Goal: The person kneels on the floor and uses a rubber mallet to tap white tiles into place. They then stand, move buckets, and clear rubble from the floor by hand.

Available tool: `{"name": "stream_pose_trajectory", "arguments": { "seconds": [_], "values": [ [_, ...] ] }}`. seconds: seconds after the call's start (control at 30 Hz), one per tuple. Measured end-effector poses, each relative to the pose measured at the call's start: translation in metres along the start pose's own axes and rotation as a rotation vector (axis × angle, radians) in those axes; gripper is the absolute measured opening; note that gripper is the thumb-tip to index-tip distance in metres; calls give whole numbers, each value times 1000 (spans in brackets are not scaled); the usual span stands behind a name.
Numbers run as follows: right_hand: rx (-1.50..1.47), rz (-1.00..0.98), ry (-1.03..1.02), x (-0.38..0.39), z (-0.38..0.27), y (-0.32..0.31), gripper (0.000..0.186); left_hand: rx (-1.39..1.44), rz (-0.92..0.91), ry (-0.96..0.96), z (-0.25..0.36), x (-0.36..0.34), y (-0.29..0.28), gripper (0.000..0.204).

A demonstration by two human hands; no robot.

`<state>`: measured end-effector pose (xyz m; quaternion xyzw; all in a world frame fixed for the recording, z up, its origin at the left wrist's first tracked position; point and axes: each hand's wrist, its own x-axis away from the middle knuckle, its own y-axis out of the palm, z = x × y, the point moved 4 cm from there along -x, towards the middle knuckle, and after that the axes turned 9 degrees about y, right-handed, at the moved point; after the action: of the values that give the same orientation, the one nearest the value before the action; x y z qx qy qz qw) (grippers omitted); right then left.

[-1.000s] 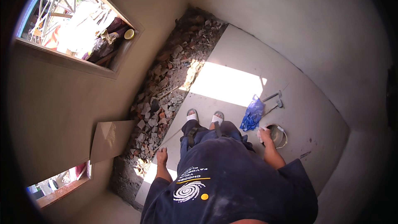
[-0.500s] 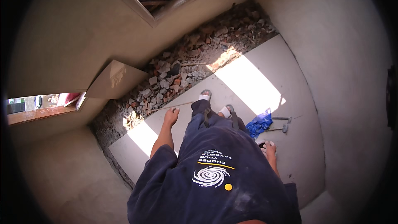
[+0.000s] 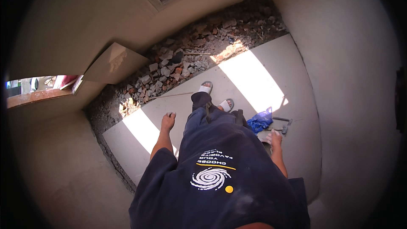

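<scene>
The person's right hand [image 3: 275,139] is just below and to the right of a crumpled blue plastic bag [image 3: 260,121], with its whitened fingers bent. Whether they close on anything cannot be told. A mostly hidden object [image 3: 266,147] shows beside this hand, just below the bag, too covered to identify. The left hand [image 3: 168,121] hangs well to the left of the bag, level with it, with loosely curled fingers; its palm is out of sight, so its grip cannot be told either.

Two tools [image 3: 284,130] with long handles lie on the pale floor [image 3: 299,89] immediately to the right of the bag. A dark blue shirt [image 3: 250,174] with a white spiral fills the area below the bag, and feet in white-strapped sandals [image 3: 206,89] stand up and to its left. A bright patch of sunlight [image 3: 254,76] crosses the floor above the bag. Farther up and left of the bag, a thin stick [image 3: 174,95] lies near a strip of broken brick rubble [image 3: 169,70]. Beyond, far left of the bag, a board [image 3: 114,65] leans by the wall [image 3: 63,55].
</scene>
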<state>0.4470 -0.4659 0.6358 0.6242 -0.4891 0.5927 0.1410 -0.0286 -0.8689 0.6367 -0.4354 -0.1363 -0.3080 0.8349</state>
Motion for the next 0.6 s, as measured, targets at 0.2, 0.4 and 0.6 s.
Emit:
{"name": "stream_pose_trajectory", "arguments": {
  "seconds": [0.2,0.4,0.6],
  "values": [
    [43,-14,35,-1,5,-9,49,-63,1,-7,45,-6,-7,55],
    [46,-3,40,-4,19,-22,49,-5,9,-42,36,5,0,56],
    [69,4,2,0,13,-25,46,7,-47,-106,16,25,7,55]
  ]
}}
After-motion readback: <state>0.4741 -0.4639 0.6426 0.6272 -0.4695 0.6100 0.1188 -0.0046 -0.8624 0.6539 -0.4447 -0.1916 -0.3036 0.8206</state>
